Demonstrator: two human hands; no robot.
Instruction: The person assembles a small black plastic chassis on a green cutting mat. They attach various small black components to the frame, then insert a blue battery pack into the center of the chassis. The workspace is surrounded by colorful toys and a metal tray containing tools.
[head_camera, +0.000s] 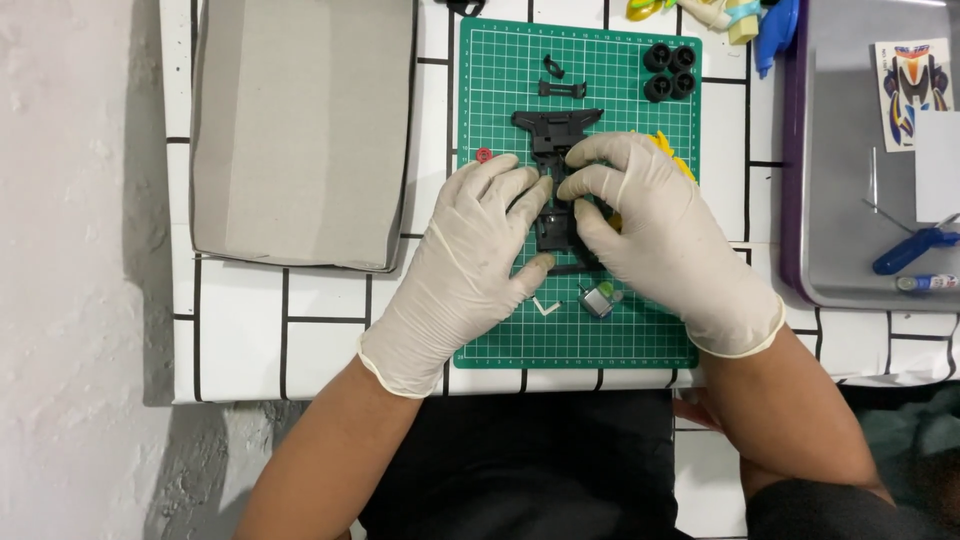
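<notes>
Two gloved hands, fingers (520, 190) pinching black chassis (553, 130)

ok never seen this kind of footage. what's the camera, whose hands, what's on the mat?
One picture only, from a camera worn on a person's head, looking straight down at their own work. No machine here: the left hand and right hand are bare hands in pale thin gloves. Both grip a black plastic chassis, like a toy car frame, lying on a green cutting mat.

Also on the mat: four small black wheels, two loose black clips, a small red round part, a small metal motor and a white bent piece.

Left of the mat lies a grey cardboard box; to the right, a grey tray with a sticker sheet and a blue-handled screwdriver.
</notes>
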